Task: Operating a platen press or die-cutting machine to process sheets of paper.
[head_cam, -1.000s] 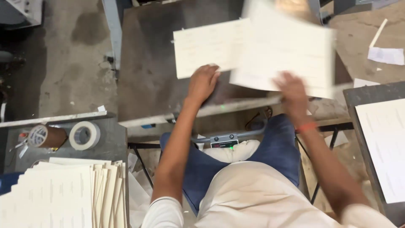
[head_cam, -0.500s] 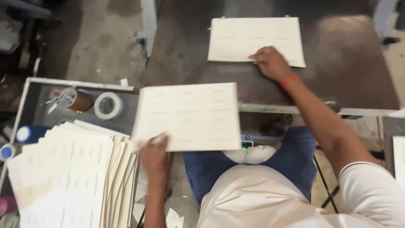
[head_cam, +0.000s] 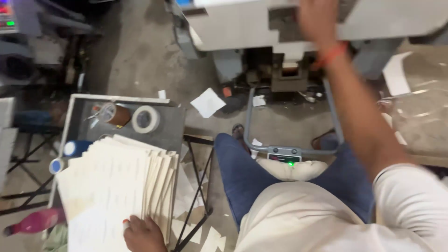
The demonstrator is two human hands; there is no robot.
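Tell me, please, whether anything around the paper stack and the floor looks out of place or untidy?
Yes. Loose paper scraps lie scattered on the floor, more under the side table. The stack of cream sheets under the left hand is fanned askew, its edges stepped rather than squared. The right hand is raised at the machine.

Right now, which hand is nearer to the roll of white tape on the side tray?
Left. The left hand rests on the stack of cream sheets, just below the roll of white tape. The right hand is raised far off, up at the grey machine.
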